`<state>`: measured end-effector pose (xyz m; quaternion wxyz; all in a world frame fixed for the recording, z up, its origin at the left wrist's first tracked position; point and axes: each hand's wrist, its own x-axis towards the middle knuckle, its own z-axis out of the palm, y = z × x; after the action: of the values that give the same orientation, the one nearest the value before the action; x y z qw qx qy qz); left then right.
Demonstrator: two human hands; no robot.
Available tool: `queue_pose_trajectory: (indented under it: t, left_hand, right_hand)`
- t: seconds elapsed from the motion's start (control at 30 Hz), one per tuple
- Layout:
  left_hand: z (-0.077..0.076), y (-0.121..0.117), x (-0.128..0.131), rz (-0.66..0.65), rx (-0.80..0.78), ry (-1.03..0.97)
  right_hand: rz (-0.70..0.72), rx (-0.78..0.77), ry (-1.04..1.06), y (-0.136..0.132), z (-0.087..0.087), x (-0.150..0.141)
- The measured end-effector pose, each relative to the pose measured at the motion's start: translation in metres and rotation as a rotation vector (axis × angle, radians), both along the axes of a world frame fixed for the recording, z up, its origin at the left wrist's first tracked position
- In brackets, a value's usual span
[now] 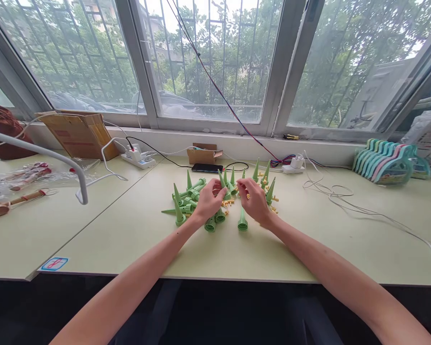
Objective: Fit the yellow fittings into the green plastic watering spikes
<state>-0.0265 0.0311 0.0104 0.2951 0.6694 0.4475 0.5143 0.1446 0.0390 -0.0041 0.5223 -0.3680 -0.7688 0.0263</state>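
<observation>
My left hand [211, 199] is closed round a green plastic watering spike [222, 179], whose point sticks up past the fingers. Close by on the right, my right hand [254, 199] has thumb and fingers pinched together; whatever is between them is too small to make out. Several more green spikes lie in a heap left of my hands, such as one upright spike [179, 213]. Others stand to the right, among them a spike [256, 170]. Small orange-yellow valve pieces [229, 203] are scattered between my hands. One spike [243, 224] lies with its round open end towards me.
Behind the spikes lie a black phone [207, 168] and a small cardboard box [203, 154]. Power strips [140, 160] and loose white cables [339, 194] are on the table. Turquoise hangers [384, 163] stand at right; a larger carton [79, 136] leans at left.
</observation>
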Motion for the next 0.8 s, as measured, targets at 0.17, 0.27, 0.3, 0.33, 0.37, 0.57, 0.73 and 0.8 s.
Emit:
queue_pose_trajectory:
  t: [0.17,0.27,0.3,0.33,0.37,0.57,0.73,0.8]
  left_hand:
    - [0.0004,0.0005,0.0003,-0.011,-0.005,-0.014]
    - [0.0013,0.0,0.0006,-0.014,-0.001,-0.017]
    - [0.0017,-0.0004,0.0008,-0.016,0.0,-0.019]
    - [0.0022,-0.0008,0.0011,-0.018,-0.001,-0.022]
    - [0.0027,-0.0012,0.0013,-0.02,-0.003,-0.024]
    - [0.0051,-0.0034,0.0018,-0.037,0.001,-0.018]
    - [0.0049,-0.0035,0.0019,-0.048,-0.003,-0.016]
    - [0.0041,-0.0029,0.0019,-0.063,-0.002,-0.011]
  right_hand:
    - [0.025,0.011,0.002,-0.0012,0.0,-0.0008]
    - [0.028,-0.007,-0.009,-0.0009,-0.0007,-0.0007]
    - [0.029,-0.01,-0.012,-0.0009,-0.0009,-0.0007]
    - [0.03,-0.011,-0.013,-0.001,-0.0009,-0.0007]
    - [0.03,-0.011,-0.013,-0.0012,-0.0008,-0.0009]
    - [0.045,-0.009,-0.01,-0.0026,-0.0002,-0.0018]
    - [0.061,-0.026,-0.015,-0.0025,-0.0019,-0.002]
    - [0.066,-0.021,-0.016,-0.0022,-0.0028,-0.002]
